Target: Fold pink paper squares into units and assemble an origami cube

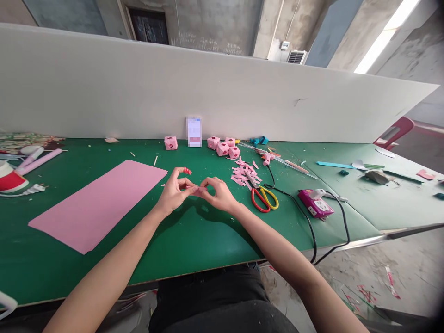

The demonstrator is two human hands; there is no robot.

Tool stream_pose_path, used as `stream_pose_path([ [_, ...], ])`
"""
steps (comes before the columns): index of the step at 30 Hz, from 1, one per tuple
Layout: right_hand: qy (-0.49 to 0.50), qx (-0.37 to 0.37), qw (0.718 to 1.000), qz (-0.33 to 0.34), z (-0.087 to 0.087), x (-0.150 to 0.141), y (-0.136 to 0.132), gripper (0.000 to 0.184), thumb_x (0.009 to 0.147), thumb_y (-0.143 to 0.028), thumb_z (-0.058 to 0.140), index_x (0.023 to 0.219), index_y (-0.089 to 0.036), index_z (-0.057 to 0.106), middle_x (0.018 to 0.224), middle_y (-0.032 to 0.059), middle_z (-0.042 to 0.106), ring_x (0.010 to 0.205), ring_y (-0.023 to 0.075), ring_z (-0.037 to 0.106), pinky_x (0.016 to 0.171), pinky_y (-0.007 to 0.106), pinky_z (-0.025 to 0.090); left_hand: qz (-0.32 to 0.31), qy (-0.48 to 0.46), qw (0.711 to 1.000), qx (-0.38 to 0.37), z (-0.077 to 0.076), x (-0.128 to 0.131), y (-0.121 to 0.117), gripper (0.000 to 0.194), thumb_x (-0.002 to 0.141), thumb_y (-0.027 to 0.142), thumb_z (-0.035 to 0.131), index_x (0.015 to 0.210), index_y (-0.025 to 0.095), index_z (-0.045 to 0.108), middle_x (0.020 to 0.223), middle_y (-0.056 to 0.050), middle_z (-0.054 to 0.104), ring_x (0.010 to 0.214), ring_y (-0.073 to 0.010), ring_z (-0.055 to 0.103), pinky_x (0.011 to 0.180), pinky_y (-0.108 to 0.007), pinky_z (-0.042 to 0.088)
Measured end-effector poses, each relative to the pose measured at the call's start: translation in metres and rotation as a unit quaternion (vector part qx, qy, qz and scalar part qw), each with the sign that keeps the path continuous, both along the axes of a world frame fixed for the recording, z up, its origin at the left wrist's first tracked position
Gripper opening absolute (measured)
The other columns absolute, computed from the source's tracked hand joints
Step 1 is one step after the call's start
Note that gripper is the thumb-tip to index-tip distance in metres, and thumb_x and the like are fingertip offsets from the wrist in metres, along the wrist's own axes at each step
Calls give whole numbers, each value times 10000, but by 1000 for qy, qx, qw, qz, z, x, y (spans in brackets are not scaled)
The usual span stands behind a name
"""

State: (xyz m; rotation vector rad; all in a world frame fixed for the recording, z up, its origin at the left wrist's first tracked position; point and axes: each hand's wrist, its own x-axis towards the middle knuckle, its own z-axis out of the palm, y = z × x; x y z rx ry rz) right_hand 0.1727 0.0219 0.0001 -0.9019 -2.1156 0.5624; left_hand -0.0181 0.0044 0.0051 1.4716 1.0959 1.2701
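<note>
Above the near middle of the green, smooth-topped counter [208,249], in the head view, your left hand [172,193] and your right hand [219,194] meet over a small, narrow piece of pink paper [197,190]. Your fingers are closed to a narrow pinch on both sides, the left holding one end and the right the other, just off the surface. One left finger is lifted clear, with something red and pale at its tip, too small to make out. Your fingertips cover much of the piece, so you cannot tell how it is folded. The step in hand looks to be shaping or creasing that piece; the next move seems to call for a light, even pressure from both sides, edges kept in line, so that the thin paper does not crumple. To your left lies a long, flat rectangle of pink paper [100,203], set slantwise. Beyond your hands, four faceted pink paper boxes [222,149] cluster to the right of an upright, pale-screened phone [194,132], with a single pink paper box [170,143] to its left. Near your right hand, the scissors with red and yellow handles [257,186] point into a heap of pink paper scraps [239,175].
</note>
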Motion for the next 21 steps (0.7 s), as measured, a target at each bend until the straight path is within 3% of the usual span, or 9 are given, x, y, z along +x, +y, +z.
stream_pose_path([
  [6,-13,28,999,-17,-5,2,4,156,973,-301,557,853,-217,609,882,26,704,899,207,587,816,321,398,62,65,995,39,-4,3,1,523,740,395,818,1081,253,448,785,6,738,802,-227,747,823,-379,560],
  [9,-24,45,998,-38,-6,3,6,163,983,-292,548,854,-218,614,878,31,703,910,215,582,814,328,387,93,85,990,57,-3,7,-1,495,780,429,790,1136,259,491,848,-17,764,889,-248,761,917,-410,539],
  [15,-34,62,995,-73,-6,3,7,115,959,-210,552,858,-220,606,925,27,720,1010,234,575,885,369,349,76,46,993,72,-2,7,1,697,712,422,851,1272,251,472,982,-61,774,953,-256,751,888,-393,566],
  [21,-16,41,997,-70,-4,3,6,128,956,-198,556,839,-221,601,917,21,720,1025,234,574,896,379,340,52,11,998,42,-1,3,3,652,706,409,854,1235,225,521,920,-55,770,942,-257,748,874,-393,567],
])
